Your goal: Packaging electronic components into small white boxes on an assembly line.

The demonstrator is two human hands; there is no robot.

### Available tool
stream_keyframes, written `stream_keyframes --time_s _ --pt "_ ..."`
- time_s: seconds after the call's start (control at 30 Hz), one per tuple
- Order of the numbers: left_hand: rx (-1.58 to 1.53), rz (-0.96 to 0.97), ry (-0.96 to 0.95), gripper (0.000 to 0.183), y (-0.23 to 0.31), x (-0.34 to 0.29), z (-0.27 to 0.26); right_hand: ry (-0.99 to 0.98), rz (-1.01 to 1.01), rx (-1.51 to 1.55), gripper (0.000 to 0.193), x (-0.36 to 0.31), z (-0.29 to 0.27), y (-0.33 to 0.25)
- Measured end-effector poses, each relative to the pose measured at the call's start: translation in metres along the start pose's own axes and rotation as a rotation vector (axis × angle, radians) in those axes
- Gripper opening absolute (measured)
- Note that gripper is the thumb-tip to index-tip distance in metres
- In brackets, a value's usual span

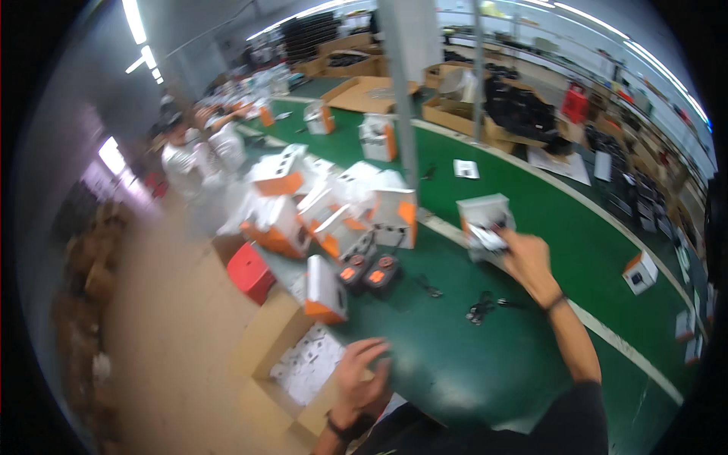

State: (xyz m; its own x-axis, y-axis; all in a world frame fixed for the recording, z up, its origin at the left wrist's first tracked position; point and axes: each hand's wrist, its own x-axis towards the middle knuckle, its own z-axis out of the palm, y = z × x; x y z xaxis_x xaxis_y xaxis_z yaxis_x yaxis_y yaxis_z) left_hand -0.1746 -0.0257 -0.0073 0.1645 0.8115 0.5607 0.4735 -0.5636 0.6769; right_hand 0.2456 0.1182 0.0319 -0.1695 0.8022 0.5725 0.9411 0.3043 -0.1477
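Observation:
My right hand [527, 262] reaches over the green table to an open white box [485, 216], its fingers closed together at the box's mouth. A white and dark item shows at the fingertips, too blurred to name. My left hand [362, 379] is empty, its fingers apart, beside an open cardboard carton [265, 337] with printed white papers [307, 365] inside. Between the hands, small bundles of black cable [479, 309] lie on the table. Two black devices with orange parts [381, 273] and stubby antennas stand near a white-and-orange box [324, 290].
Several open white-and-orange boxes [277, 226] crowd the table's left side, near a red stool [250, 273]. A grey post [402, 91] rises by the green conveyor belt [447, 152]. Another box [641, 273] rests at right. A person in white [189, 155] is at far left.

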Motion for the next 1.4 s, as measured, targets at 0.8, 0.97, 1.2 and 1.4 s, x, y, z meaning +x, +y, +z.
stream_keyframes --time_s 0.8,0.97,1.2,1.4 --pt "-0.694 -0.419 -0.321 0.085 0.063 -0.004 0.111 0.061 0.005 0.31 0.049 -0.168 -0.118 -0.212" --pt "-0.708 -0.377 -0.338 0.087 0.06 -0.005 0.113 0.032 0.053 0.227 0.044 -0.18 -0.091 -0.196" --pt "-0.874 -0.471 -0.337 0.083 0.052 -0.01 0.103 0.096 0.116 0.123 0.03 -0.17 -0.087 -0.197" --pt "-0.288 0.162 0.052 0.081 0.062 -0.016 0.071 0.434 0.4 0.685 0.047 -0.173 -0.12 -0.21"
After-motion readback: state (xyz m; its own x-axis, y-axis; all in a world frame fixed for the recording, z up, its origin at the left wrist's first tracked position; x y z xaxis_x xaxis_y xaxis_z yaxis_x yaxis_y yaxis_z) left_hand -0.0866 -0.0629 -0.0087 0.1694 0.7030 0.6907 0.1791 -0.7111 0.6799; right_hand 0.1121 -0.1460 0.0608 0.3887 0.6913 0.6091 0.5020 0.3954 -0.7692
